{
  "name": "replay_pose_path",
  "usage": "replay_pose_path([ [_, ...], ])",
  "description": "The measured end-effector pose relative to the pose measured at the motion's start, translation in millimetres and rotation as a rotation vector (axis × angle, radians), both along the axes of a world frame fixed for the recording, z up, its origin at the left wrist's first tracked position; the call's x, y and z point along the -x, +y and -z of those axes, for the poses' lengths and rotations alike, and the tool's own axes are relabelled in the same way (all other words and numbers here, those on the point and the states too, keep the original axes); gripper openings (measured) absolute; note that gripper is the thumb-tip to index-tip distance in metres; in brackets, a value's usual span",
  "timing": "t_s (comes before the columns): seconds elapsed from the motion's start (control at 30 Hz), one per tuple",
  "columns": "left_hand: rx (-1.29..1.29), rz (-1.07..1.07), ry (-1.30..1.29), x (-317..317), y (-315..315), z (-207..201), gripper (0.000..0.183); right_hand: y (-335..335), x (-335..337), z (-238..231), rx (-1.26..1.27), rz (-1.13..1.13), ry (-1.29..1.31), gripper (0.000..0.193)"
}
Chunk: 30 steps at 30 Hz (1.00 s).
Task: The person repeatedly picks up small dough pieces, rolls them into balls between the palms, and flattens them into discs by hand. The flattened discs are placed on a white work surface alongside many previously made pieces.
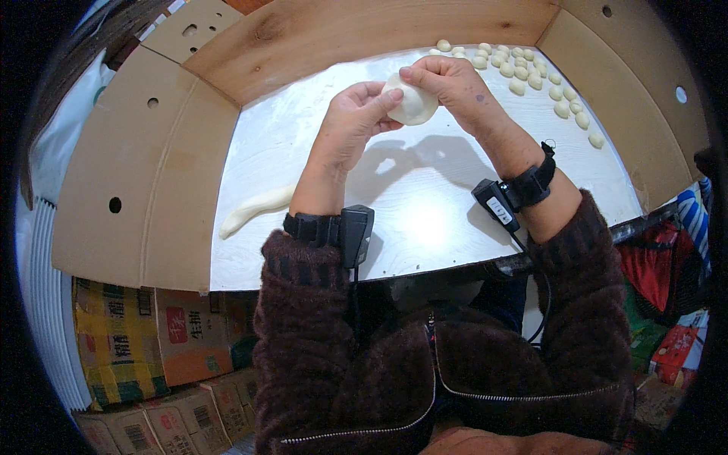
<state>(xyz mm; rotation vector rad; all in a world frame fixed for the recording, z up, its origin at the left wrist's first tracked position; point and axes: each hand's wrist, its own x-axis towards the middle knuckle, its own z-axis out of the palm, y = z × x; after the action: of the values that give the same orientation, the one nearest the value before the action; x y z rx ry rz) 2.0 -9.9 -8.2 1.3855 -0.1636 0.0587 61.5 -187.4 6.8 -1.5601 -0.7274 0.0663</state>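
Observation:
A flattened round of pale dough (414, 108) is held up above the white tabletop (303, 136), between both my hands. My left hand (362, 110) pinches its left edge, thumb on the face towards me and fingers behind. At the upper right edge, my right hand (449, 82) grips it with the thumb in front; the other fingers curl partly out of sight. Many small dough balls (521, 73) lie in loose rows at the far right of the table. Left of my left forearm rests a long dough rope (254, 210), its right end hidden behind the arm.
Cardboard panels (144, 167) wall the table at left and right (629, 98), and a wooden board (364, 30) stands along the back. Cardboard boxes (189, 334) are stacked below at the left. Black devices with cables (356, 236) are strapped to both my wrists.

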Motion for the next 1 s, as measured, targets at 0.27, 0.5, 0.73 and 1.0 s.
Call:
replay_pose_path([
  [0.27, -0.056, -0.028, -0.134, 0.0, 3.4, 0.9, 0.029, 3.5, 0.6, 0.9, -0.04, -0.041, 0.158, 0.034],
  [0.5, 0.08, -0.033, -0.08, 0.5, -0.8, -0.3, 0.029, -1.1, -0.4, 0.6, -0.029, -0.035, 0.07, 0.032],
  [0.73, -0.025, -0.034, -0.101, -1.6, 4.9, 2.3, 0.027, 5.1, 2.3, 1.2, -0.062, -0.009, 0.063, 0.033],
  [1.0, 0.074, -0.054, -0.114, -2.4, -1.7, 1.3, 0.031, 1.5, -2.0, 5.2, 0.016, -0.02, 0.024, 0.035],
])
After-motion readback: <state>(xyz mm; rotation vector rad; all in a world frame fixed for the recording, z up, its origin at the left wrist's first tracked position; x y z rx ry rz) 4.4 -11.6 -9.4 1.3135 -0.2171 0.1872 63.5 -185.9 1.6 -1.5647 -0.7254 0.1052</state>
